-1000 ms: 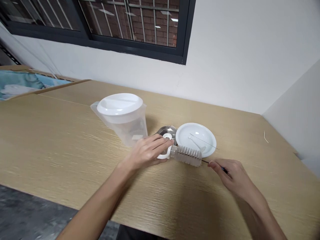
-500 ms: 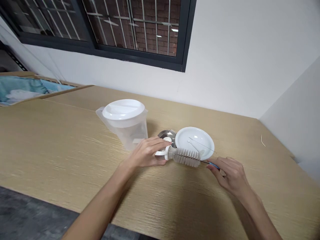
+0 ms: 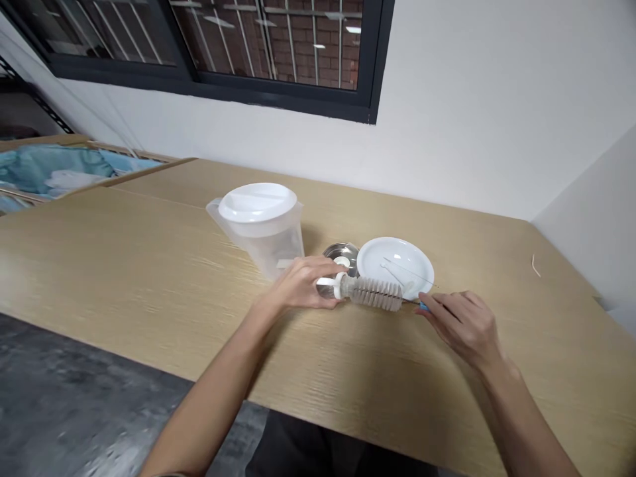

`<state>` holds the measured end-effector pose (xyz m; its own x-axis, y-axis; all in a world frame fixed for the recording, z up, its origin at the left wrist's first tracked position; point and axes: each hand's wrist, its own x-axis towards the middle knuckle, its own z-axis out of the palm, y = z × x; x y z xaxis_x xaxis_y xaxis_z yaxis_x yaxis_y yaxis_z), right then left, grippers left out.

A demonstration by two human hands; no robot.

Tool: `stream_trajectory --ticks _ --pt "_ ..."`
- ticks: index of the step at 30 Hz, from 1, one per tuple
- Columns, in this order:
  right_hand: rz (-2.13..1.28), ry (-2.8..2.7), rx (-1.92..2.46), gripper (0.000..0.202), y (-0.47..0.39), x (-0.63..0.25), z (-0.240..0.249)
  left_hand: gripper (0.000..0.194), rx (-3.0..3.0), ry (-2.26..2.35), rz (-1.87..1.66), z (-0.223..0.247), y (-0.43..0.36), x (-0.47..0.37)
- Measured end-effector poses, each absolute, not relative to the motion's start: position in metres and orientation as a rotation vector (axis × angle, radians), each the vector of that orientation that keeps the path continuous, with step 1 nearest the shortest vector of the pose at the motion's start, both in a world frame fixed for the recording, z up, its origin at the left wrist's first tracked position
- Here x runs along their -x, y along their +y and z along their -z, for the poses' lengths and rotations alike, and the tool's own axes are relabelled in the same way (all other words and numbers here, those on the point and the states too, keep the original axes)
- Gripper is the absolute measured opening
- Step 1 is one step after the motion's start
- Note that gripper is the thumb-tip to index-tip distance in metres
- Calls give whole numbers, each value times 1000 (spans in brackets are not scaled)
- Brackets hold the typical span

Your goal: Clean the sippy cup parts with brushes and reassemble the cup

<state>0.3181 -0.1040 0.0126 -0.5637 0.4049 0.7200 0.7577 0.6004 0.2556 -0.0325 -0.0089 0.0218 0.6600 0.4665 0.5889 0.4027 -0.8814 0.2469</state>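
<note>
My left hand point(image 3: 307, 281) is closed around a small clear bottle with a white collar point(image 3: 338, 285), its mouth turned to the right. A bottle brush point(image 3: 376, 293) with pale bristles meets that mouth; most of the bristles show outside it. The fingers of my right hand point(image 3: 462, 324) pinch the brush by its blue handle, and its twisted wire stem points left. Just behind the bottle sits a round metal bowl point(image 3: 354, 252) with a small white round piece in it. Beside the bowl, a white plate point(image 3: 370, 260) carries a thin wire-like stick and a small white piece.
A translucent pitcher point(image 3: 271, 242) with a white lid stands behind my left hand. On the right of the wooden table point(image 3: 149, 265) lies a short pale strip point(image 3: 535, 266). A bin lined with blue cloth point(image 3: 59, 169) is at the far left, below the window.
The view has shifted, so the tabletop things appear higher and slightly to the right. Both hands keep their hold, with the brush still at the bottle's mouth.
</note>
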Motion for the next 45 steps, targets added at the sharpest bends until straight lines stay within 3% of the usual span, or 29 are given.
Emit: stream_trajectory --ticks 5,10,15,20,25,31,37,45 --pt "369 -2079 1060 10 -102 -317 -5 40 -3062 596 -1066 -13 -7 25" --pt "-80 -2024 1327 22 -107 -313 -5 38 -3147 596 -1110 -10 -4 25" --pt "-263 -1909 1358 39 -103 -327 -4 37 -3037 732 -1006 -6 0 29" --pt "-396 -1754 1193 16 -96 -345 1 43 -2935 877 -1003 -2 0 34" --pt "-517 -1668 1228 16 -97 -345 -4 38 -2941 841 -990 -5 -2 33" --pt "-674 -1595 1309 30 -100 -340 -11 36 -3053 730 -1014 -5 1 32" --pt "-714 -1481 1310 59 -98 -339 -7 37 -3142 671 -1059 1 1 25" --pt "-547 -1543 1282 22 -91 -337 -3 37 -3044 864 -1030 -2 2 30"
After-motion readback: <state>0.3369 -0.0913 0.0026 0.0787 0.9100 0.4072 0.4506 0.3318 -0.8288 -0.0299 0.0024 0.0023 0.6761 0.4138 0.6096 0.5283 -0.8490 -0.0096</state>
